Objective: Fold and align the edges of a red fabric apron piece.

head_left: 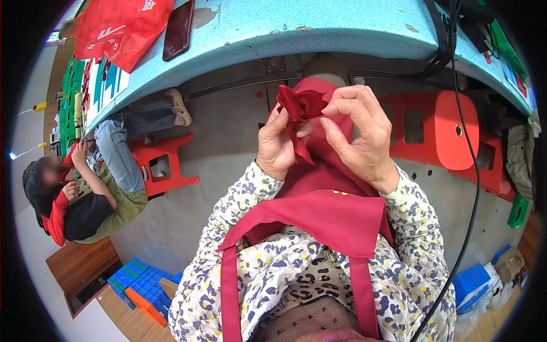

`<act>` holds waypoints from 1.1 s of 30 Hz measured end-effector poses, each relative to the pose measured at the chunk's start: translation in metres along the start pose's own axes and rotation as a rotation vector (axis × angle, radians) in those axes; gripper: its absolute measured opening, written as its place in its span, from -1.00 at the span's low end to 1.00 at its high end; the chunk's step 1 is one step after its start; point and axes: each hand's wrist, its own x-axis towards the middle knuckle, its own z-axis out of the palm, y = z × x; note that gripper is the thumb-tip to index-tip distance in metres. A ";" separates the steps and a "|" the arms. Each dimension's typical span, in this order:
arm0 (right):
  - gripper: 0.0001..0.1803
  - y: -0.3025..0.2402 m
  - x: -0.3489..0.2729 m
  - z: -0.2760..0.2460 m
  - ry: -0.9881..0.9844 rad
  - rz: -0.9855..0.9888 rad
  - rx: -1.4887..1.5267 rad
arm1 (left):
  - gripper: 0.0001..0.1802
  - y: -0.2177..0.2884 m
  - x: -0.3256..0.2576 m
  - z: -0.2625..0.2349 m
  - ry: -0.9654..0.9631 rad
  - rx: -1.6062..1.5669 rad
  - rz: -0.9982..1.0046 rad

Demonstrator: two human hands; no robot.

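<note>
A dark red piece of folded satin ribbon (306, 104), shaped rather like a flower, is up above my lap. My left hand (277, 142) pinches its left side between thumb and fingers, and a pointed tail of the cloth hangs below. At the ribbon's right edge is my right hand (362, 131), thumb and index fingertips close together in a pinch. Whatever lies between those fingertips is too small to make out. Beneath both hands, a dark red apron (319, 219) covers my lap.
Ahead curves a light blue table (319, 28) bearing a phone (178, 29) and a red bag (122, 28). Red stools (456, 131) stand at right. A black cable (476, 188) runs down the right side. A co-worker (91, 194) sits at left, near blue bins (137, 282).
</note>
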 end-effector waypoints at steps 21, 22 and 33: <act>-0.83 0.013 -0.008 0.020 -0.008 0.087 -0.131 | -0.74 -0.010 -0.001 0.016 0.219 0.219 0.069; -0.83 0.013 -0.010 0.021 -0.009 0.088 -0.131 | -0.74 -0.010 -0.001 0.017 0.219 0.219 0.069; -0.95 0.023 -0.021 0.025 -0.070 0.694 0.381 | -0.73 -0.010 -0.001 0.005 0.225 0.495 0.182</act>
